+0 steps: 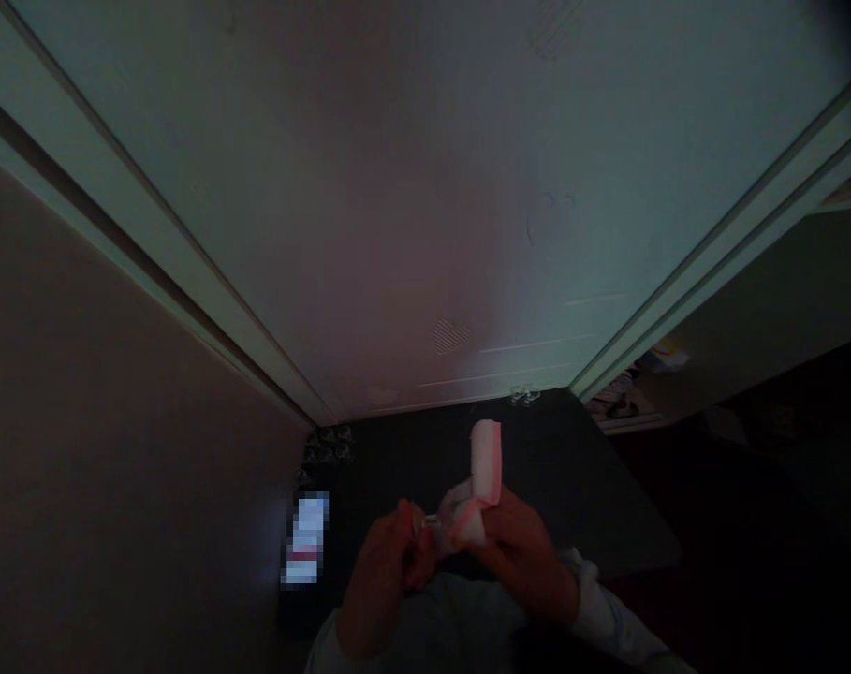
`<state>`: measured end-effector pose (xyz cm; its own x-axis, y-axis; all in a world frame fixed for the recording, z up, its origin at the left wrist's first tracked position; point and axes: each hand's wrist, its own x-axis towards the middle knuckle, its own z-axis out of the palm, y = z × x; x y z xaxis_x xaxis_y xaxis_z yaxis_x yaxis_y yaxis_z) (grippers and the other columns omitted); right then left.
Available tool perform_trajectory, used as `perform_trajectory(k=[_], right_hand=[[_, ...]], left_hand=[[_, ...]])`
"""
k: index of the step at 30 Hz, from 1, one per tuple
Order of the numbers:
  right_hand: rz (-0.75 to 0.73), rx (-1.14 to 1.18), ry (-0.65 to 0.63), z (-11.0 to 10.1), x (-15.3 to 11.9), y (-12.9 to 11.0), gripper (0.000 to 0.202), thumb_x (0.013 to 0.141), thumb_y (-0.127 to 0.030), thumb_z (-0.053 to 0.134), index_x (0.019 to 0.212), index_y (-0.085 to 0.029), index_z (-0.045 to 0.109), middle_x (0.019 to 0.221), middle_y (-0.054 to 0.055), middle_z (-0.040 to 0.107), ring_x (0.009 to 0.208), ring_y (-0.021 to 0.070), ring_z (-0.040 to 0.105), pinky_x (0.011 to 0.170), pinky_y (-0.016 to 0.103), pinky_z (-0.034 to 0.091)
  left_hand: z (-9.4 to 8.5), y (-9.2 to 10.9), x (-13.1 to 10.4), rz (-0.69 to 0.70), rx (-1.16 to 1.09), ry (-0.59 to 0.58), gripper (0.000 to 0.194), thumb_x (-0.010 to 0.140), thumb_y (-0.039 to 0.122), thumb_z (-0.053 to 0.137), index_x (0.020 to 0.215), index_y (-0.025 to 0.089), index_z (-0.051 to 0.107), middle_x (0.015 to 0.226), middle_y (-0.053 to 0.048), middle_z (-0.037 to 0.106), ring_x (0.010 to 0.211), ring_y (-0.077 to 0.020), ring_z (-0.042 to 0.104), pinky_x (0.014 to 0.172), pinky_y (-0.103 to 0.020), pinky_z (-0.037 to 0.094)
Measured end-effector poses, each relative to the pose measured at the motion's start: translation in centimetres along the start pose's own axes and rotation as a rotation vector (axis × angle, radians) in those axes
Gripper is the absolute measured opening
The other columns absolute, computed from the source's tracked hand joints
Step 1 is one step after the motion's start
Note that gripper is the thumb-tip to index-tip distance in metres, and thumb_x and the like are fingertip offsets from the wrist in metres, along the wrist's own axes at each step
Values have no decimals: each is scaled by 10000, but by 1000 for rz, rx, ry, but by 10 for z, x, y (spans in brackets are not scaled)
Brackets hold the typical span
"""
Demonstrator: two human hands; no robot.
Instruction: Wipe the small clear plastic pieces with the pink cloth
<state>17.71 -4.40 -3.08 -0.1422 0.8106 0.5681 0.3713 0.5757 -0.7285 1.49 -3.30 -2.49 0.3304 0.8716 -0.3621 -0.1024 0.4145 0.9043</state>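
Low in the head view, my two hands meet in front of my body above a dark table. My right hand (513, 543) is closed round a white cloth with a pink edge (485, 461). One end of the cloth stands up above the fingers, and the rest is bunched between the hands. My left hand (397, 550) is closed on a small clear object (419, 519), which touches the bunched cloth. Fingers and dim light hide most of that object, and its kind does not show.
Several small clear glass items (330, 443) stand at the table's back left corner. More clear items (524, 394) sit at its back right. A lit, blurred screen (305, 538) lies along the left side. Behind the dark table (600, 496) rises a pale panel (369, 234).
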Motion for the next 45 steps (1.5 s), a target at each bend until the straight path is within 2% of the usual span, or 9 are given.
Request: perform_trajectory(k=[3, 6, 8, 12, 18, 24, 29, 35, 45], right_hand=[[-107, -28, -26, -4, 3, 1, 186, 840, -122, 514, 862, -223, 669, 847, 72, 725, 829, 220, 646, 733, 345, 507], [-112, -18, -15, -6, 2, 1, 233, 832, -111, 524, 970, -234, 666, 968, 80, 722, 925, 233, 648, 807, 368, 504], [-61, 13, -7, -6, 0, -1, 225, 848, -140, 516, 990, -230, 666, 998, 84, 716, 942, 235, 647, 810, 367, 509], [122, 67, 8, -5, -2, -5, 194, 869, -289, 529, 791, -211, 689, 797, 68, 733, 748, 211, 668, 664, 308, 526], [351, 82, 39, -3, -3, -13, 352, 785, -438, 607, 528, -197, 603, 478, -16, 575, 443, 135, 519, 427, 232, 409], [248, 101, -3, -5, 1, -17, 374, 827, -487, 552, 588, -221, 659, 544, 14, 641, 514, 167, 580, 492, 261, 456], [187, 193, -11, -8, 4, -20, 361, 845, -471, 545, 603, -226, 651, 576, 16, 682, 547, 171, 614, 541, 262, 484], [482, 308, 19, -6, -8, -13, 336, 718, -494, 677, 604, -179, 650, 564, 12, 644, 501, 156, 569, 462, 244, 451], [667, 647, 28, -5, -9, -12, 260, 656, -413, 756, 761, -184, 695, 685, 24, 678, 597, 165, 594, 568, 256, 501]], left_hand=[[-3, -5, 1, 31, -22, 29, 623, 769, 724, 399, 554, 155, 533, 399, 59, 380, 410, -91, 341, 451, -238, 272], [-5, -6, -1, 213, -127, 96, 511, 704, 608, 632, 978, 177, 607, 652, 10, 602, 522, -115, 494, 519, -239, 395], [-7, -5, -4, 298, -160, 108, 550, 635, 481, 761, 1099, 250, 576, 854, -16, 665, 619, -134, 578, 592, -252, 465], [-14, 2, -14, 311, 127, 141, 329, 684, 277, 745, 1003, 237, 674, 941, -46, 691, 829, -194, 634, 744, -295, 505], [-22, 18, -21, 354, 442, 137, 285, 639, 161, 728, 915, 232, 729, 752, -16, 717, 701, -193, 628, 681, -277, 504], [-20, 23, -23, 389, 400, 134, 297, 608, 136, 766, 879, 252, 728, 663, 24, 706, 617, -165, 626, 597, -226, 488], [-16, 27, -27, 610, 464, 95, 246, 655, 303, 788, 885, 275, 703, 634, 38, 671, 558, -137, 606, 539, -196, 476], [-12, 40, -33, 951, 851, 143, 272, 805, 319, 655, 1072, 272, 645, 755, -21, 698, 701, -168, 636, 629, -220, 522], [-10, 38, -28, 1153, 1062, 191, 188, 929, 230, 469, 981, 190, 646, 882, -74, 703, 816, -161, 642, 676, -234, 572]])
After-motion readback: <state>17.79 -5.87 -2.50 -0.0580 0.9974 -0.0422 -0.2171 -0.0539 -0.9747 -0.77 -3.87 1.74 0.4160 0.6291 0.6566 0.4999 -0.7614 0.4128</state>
